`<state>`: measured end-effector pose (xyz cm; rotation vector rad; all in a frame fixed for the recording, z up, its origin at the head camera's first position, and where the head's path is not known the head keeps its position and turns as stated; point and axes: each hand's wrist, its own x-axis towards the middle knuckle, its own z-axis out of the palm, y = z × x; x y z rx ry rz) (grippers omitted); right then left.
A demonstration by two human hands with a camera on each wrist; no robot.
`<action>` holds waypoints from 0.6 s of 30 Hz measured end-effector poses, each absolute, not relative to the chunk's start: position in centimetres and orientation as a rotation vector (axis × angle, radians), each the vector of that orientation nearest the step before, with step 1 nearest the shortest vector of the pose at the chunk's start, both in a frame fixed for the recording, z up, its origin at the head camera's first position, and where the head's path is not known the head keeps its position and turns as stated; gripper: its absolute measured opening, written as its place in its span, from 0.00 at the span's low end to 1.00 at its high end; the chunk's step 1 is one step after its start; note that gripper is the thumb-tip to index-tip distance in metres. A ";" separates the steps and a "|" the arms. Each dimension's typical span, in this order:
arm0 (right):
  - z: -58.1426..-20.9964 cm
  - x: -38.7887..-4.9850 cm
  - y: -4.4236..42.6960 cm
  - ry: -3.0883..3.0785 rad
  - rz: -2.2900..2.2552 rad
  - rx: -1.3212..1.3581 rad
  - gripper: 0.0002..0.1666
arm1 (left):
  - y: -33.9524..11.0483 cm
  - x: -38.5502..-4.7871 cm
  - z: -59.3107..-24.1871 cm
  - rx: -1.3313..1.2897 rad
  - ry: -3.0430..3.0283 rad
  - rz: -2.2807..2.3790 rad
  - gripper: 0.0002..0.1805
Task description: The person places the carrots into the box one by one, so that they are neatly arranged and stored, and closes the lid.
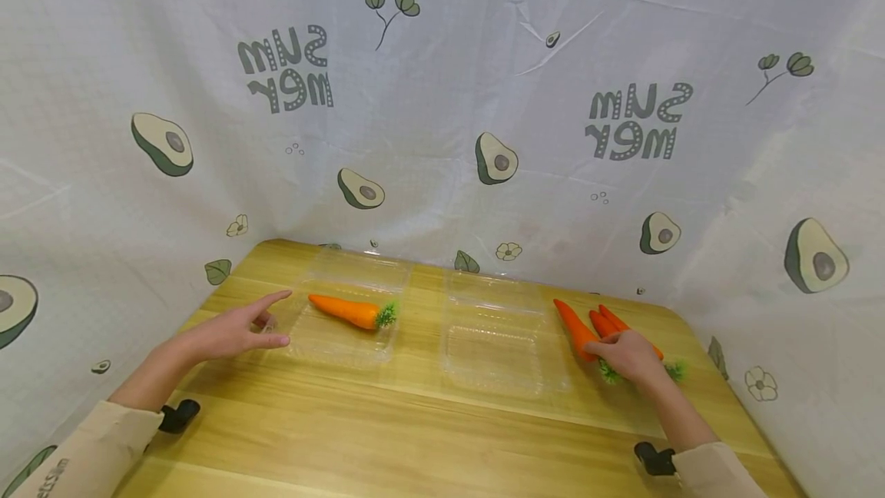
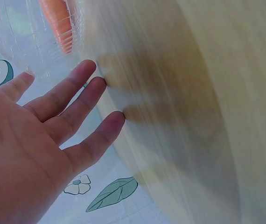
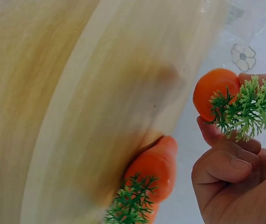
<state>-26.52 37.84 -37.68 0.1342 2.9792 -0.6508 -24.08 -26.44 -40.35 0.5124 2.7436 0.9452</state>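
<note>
My right hand (image 1: 628, 356) pinches an orange carrot (image 1: 572, 327) with a green leafy top near the table's right side. In the right wrist view, this carrot (image 3: 208, 95) is held above the wood, its leaves (image 3: 259, 105) over my fingers. Two more carrots (image 1: 611, 320) lie beside and partly behind that hand. My left hand (image 1: 233, 331), fingers spread, is at the left edge of a clear plastic box (image 1: 332, 350) and holds nothing. Inside that box lies one carrot (image 1: 349, 310), leaves pointing right. Another clear box (image 1: 491, 363) stands with its lid folded back.
Both boxes sit on a wooden table (image 1: 387, 436), their lids toward the back. A white curtain (image 1: 429, 98) printed with avocados surrounds the table's back and sides. Black straps (image 1: 178, 415) show near my wrists.
</note>
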 end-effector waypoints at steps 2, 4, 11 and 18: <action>-37.5 -26.4 37.7 2.967 -0.691 0.137 0.32 | -26.5 -24.1 -40.4 0.514 2.739 0.950 0.51; -37.2 -26.3 37.5 2.956 -0.726 0.140 0.32 | -26.5 -24.1 -40.4 0.516 2.740 0.951 0.51; -36.4 -26.1 37.0 2.952 -0.713 0.141 0.35 | -26.5 -24.2 -40.5 0.524 2.746 0.946 0.50; -35.8 -26.0 36.7 2.940 -0.772 0.119 0.34 | -26.5 -24.1 -40.5 0.521 2.743 0.945 0.51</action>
